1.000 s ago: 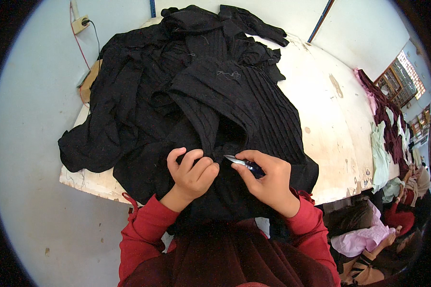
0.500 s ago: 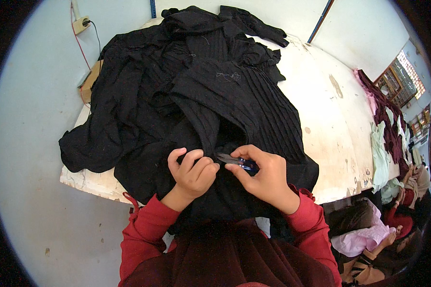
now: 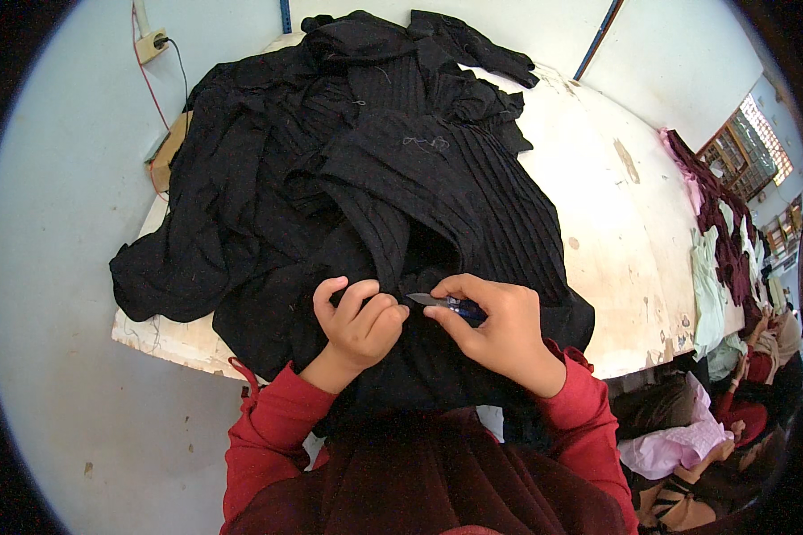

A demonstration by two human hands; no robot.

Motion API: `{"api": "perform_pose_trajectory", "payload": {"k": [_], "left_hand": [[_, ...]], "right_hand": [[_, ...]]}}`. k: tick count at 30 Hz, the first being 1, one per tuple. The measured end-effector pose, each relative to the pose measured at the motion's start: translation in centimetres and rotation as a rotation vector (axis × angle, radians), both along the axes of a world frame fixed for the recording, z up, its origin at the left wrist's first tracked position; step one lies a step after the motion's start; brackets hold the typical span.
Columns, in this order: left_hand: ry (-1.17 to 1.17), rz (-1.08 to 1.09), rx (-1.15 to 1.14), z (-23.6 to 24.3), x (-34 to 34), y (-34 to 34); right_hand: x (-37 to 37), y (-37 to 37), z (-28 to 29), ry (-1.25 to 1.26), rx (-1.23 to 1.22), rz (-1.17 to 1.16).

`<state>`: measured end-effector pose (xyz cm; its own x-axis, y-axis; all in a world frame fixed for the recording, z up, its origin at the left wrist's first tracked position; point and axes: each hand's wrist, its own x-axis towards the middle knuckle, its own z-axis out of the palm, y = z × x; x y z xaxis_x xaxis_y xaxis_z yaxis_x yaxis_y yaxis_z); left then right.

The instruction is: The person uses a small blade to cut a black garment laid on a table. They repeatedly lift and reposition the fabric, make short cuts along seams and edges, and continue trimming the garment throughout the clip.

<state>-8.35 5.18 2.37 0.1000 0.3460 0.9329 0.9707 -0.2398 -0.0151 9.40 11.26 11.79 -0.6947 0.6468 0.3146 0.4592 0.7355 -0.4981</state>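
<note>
A black pleated garment (image 3: 500,205) lies heaped in front of me and hangs over the near table edge. My left hand (image 3: 361,325) is closed, pinching a fold of its cloth between thumb and fingers. Between the thumb and fingers of my right hand (image 3: 498,328) is a pair of thread snips (image 3: 455,308) with a dark blue handle. Their grey blades point left, close to my left fingertips, and look nearly closed. Some loose pale thread (image 3: 426,142) lies on the cloth farther up.
More black cloth (image 3: 214,187) covers the table's left and far parts. The pale, worn tabletop (image 3: 625,259) shows at right, with maroon, pink and mint garments (image 3: 709,285) at its far right edge. Co-workers sit at lower right, one with pink cloth (image 3: 678,437). A wall socket (image 3: 152,45) is at upper left.
My right hand has shifted slightly right with the snips, and their blades look closer together. My left hand stays put on the cloth. A co-worker's hands at right moved slightly.
</note>
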Motion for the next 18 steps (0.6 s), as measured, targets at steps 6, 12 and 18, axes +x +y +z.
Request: {"api": "perform_pose_trajectory", "payload": {"k": [6, 12, 18], "left_hand": [[-0.011, -0.006, -0.005, 0.0, -0.1, 0.0], [-0.019, 0.003, -0.016, 0.0, -0.1, -0.1], [-0.020, 0.000, -0.010, -0.1, -0.3, 0.1]], "right_hand": [[0.9, 0.9, -0.2, 0.102, -0.116, 0.027], [-0.5, 2.3, -0.8, 0.306, -0.200, 0.217], [-1.4, 3.6, -3.1, 0.347, -0.092, 0.303]]}}
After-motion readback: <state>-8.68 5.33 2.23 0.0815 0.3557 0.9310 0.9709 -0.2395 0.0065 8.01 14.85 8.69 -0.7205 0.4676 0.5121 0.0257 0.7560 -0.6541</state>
